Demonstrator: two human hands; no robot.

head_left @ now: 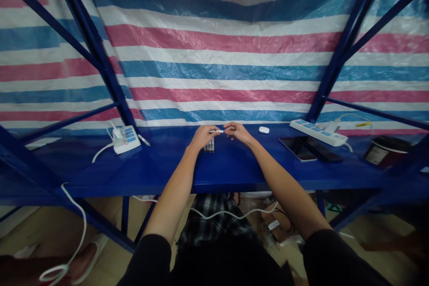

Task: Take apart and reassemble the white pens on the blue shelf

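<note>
Above the blue table, my left hand pinches a slim white pen, held roughly level. The pen's right end meets the fingertips of my right hand, which are bent and closed around that end; the exact grip there is too small to make out. Just below my left hand, several pens lie side by side on the table, dark tips toward me. Their far ends are partly hidden by the hand.
Left stands a power strip with a plug, beside a single pen. Right are a white earbud case, a phone, a second dark phone, another power strip and a dark tub. Blue frame posts flank the table.
</note>
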